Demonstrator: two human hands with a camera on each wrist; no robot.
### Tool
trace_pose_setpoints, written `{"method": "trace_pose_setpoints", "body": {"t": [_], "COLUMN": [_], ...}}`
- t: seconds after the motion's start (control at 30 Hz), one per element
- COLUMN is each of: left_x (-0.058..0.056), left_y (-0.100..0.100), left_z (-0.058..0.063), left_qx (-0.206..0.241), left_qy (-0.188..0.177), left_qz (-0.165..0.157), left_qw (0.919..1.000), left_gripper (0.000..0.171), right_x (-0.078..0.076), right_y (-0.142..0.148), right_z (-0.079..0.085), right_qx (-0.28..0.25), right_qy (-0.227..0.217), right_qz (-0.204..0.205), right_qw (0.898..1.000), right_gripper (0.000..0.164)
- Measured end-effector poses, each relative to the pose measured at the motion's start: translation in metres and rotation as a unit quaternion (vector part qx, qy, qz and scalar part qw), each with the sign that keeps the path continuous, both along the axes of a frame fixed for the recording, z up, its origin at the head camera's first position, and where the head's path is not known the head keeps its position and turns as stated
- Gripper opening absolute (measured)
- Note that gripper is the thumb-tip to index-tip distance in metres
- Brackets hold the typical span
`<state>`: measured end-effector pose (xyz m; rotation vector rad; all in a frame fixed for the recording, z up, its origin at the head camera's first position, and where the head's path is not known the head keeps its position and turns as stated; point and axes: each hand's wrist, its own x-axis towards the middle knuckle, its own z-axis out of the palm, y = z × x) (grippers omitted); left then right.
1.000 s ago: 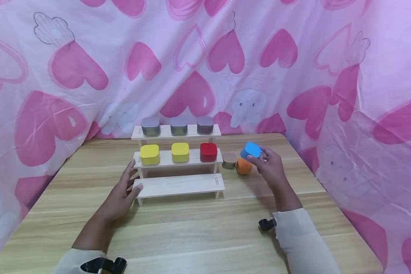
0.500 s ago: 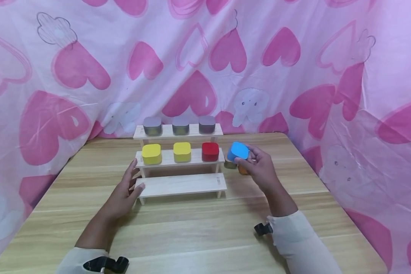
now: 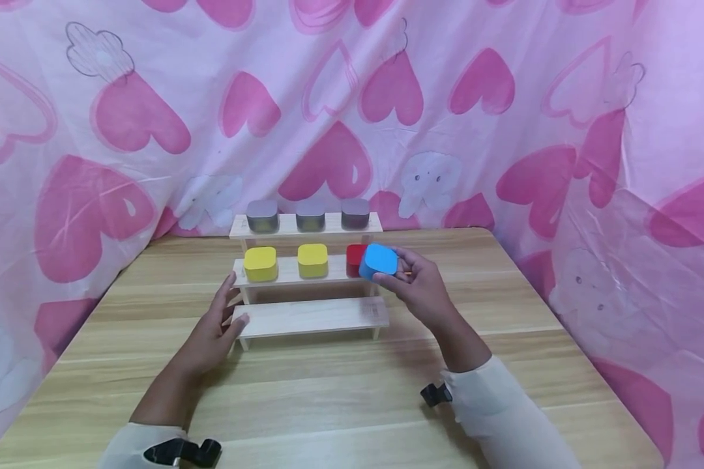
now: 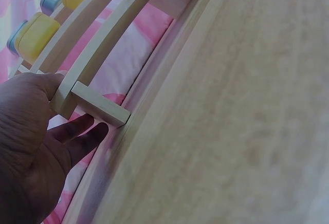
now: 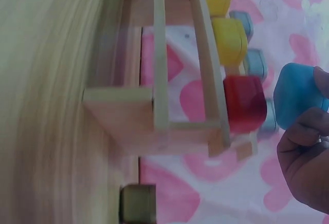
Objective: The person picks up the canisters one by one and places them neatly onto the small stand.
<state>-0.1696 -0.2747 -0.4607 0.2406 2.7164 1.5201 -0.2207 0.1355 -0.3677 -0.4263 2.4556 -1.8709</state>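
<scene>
My right hand (image 3: 425,286) pinches a blue rounded block (image 3: 379,260) between thumb and fingers. It is raised in front of the right end of the stepped wooden stand (image 3: 311,317), partly covering a red block (image 3: 354,259) in the head view. In the right wrist view the blue block (image 5: 297,95) is apart from the red block (image 5: 245,103). Two yellow blocks (image 3: 261,264) share the middle step with the red one. At the stand's left end, my left hand (image 3: 208,332) holds the lowest step's edge, thumb on top and fingers around the side.
Three grey blocks (image 3: 310,215) stand on the top step. A brownish block (image 5: 139,203) sits on the table right of the stand. An orange block is almost wholly hidden behind my right hand. A pink heart-patterned cloth (image 3: 322,71) hangs behind the wooden table (image 3: 328,397).
My right hand has carried the blue block leftward, from above the orange block to in front of the red one. The left hand stays at the stand's end.
</scene>
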Motion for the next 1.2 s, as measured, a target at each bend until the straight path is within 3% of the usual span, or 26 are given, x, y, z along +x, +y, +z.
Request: {"method": "trace_pose_setpoints", "body": {"t": [0.47,0.77,1.2], "left_x": [0.001,-0.001,-0.001], "left_y": [-0.002,-0.002,-0.002], "left_z": [-0.004,-0.003,-0.001], "left_qx": [0.002,0.0,0.004], "left_qy": [0.019,0.02,0.005], "left_qz": [-0.014,-0.012,-0.008], "left_qw": [0.9997,0.9997,0.9999], "left_gripper": [0.09,0.088,0.091], "right_x": [0.011,0.018,0.018], "right_y": [-0.05,-0.086,-0.145], "right_z": [0.01,0.005,-0.011], "right_qx": [0.054,0.061,0.087], "right_qy": [-0.001,-0.002,-0.02], "right_qz": [0.056,0.132,0.175], "right_qw": [0.997,0.989,0.98], "right_gripper": [0.068,0.071,0.064]}}
